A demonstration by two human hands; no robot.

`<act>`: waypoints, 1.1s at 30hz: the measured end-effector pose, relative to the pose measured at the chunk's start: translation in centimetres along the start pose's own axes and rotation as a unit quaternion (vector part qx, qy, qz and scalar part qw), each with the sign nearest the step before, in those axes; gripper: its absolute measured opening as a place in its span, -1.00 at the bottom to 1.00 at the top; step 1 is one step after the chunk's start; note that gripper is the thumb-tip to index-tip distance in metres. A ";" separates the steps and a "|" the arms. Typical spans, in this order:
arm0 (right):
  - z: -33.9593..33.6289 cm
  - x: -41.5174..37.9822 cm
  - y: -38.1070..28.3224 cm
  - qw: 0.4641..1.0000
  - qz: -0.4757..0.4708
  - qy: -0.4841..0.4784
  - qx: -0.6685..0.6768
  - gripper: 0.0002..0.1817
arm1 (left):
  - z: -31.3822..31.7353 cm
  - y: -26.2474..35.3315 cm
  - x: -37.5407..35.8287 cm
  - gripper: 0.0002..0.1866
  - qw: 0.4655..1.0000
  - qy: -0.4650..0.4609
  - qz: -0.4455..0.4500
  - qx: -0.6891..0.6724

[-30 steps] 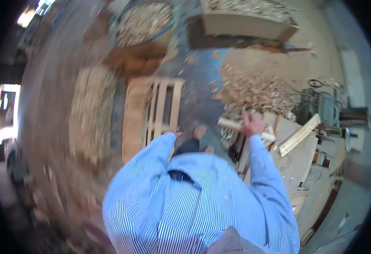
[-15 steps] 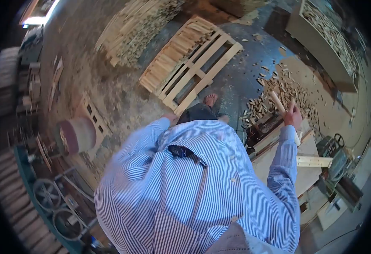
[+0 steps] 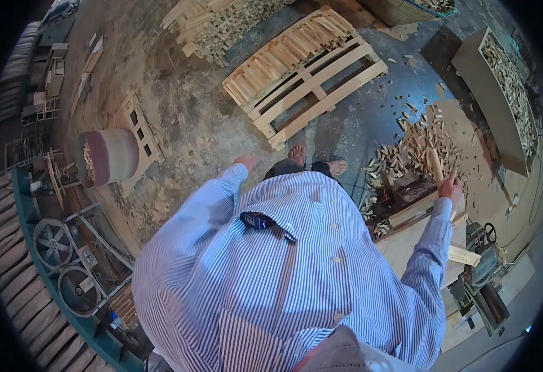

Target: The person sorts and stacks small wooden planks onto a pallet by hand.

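Note:
My right hand (image 3: pixel 450 188) is closed around a pale wooden stick (image 3: pixel 436 165), which points up and away over the near edge of a pile of short wood offcuts (image 3: pixel 429 139). Below that hand is a wooden work surface (image 3: pixel 401 245), with a dark machine part (image 3: pixel 408 193) beside it. Out to the left, my left hand (image 3: pixel 245 162) hangs above the concrete floor, near nothing. Its fingers are too small and blurred to make out.
Ahead lies a pallet (image 3: pixel 327 105) carrying a row of wooden sticks (image 3: pixel 290 53). A stack of strips (image 3: pixel 222 25) is behind it. An offcut-filled box (image 3: pixel 491 105) stands at right, a drum (image 3: pixel 115 156) and wheeled machine (image 3: pixel 53 245) at left, a green machine (image 3: pixel 485 263) lower right.
The view has turned, so the pallet sits farther up and right. My right hand, still on the stick, appears farther right, and the stick stands more upright. Both feet now show more fully.

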State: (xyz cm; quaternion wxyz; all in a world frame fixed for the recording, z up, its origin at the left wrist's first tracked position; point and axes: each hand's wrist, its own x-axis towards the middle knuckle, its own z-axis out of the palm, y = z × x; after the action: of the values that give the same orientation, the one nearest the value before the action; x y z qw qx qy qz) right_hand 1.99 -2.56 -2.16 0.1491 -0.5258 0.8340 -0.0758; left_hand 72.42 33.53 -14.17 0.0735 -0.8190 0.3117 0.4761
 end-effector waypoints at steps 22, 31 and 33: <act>-0.9 -1.3 -1.8 0.998 0.016 0.034 0.053 -0.31 | -6.3 -6.5 -1.5 -0.48 0.998 0.063 -0.017 -0.012; 0.8 -3.7 -7.2 0.950 -0.077 0.216 0.210 -0.54 | -15.0 -12.1 4.0 -0.35 0.984 0.158 -0.048 -0.060; 3.1 -7.1 -11.9 0.934 -0.153 0.237 0.219 -0.62 | -15.6 -15.1 6.6 -0.33 0.983 0.140 -0.052 -0.105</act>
State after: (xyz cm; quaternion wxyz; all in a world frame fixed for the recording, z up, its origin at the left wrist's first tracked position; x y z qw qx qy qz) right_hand 16.06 -1.27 -0.52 0.0456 -0.5680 0.7173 -0.4010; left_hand 94.98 36.12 -13.94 -0.0324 -0.8957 0.2241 0.3826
